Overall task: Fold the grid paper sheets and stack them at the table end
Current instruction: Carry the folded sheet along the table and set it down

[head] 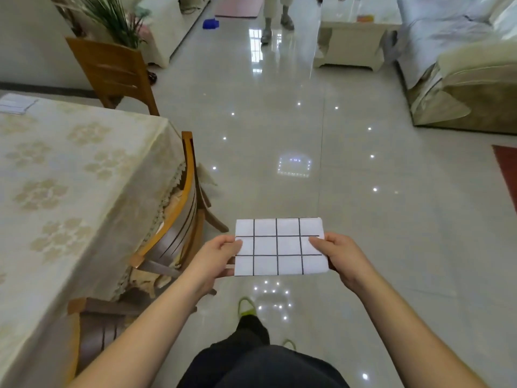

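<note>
Folded grid paper sheet (281,247), held flat in the air over the tiled floor (307,135), right of the table (70,177). Left hand (215,254) pinching the left edge, thumb on top, fingers underneath. Right hand (342,254) pinching the right edge the same way. Both forearms stretched forward. More folded paper (16,104) lying at the far table end. Wooden chair (173,219) tucked in at the table side.

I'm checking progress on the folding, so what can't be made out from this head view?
- Grid paper: fold layers unseen; only its top face shows.
- Left hand, right hand: fingers hidden beneath the paper.
- Stack at the table's far end: cut by the frame edge, too small to count.
</note>
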Motion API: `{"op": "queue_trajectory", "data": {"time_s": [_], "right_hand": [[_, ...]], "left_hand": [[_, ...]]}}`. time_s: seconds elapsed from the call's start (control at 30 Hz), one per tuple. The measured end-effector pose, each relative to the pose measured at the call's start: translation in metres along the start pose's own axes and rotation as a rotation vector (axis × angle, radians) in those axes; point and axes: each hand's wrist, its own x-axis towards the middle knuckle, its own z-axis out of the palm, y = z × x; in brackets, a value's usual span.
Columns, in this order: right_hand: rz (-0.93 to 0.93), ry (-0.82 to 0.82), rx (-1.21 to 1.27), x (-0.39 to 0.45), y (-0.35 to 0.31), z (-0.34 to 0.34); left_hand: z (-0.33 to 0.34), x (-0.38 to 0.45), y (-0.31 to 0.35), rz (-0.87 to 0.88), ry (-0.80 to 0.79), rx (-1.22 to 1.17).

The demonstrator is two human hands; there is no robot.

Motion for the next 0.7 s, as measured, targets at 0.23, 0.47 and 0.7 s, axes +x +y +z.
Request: {"op": "queue_trajectory", "data": {"time_s": [0.23, 0.47, 0.7], "right_hand": [[0.026, 0.023, -0.009, 0.061, -0.039, -0.003], [0.021, 0.014, -0.094, 0.134, -0.115, 0.003], [0.007, 0.065, -0.089, 0.209, -0.159, 0.019]], "left_hand": [[-0.007, 0.079, 0.033, 0.049, -0.062, -0.014], [-0.02, 0.159, 0.087, 0.047, -0.08, -0.119], [-0.029, 0.213, 0.137, 0.059, -0.045, -0.163]]}}
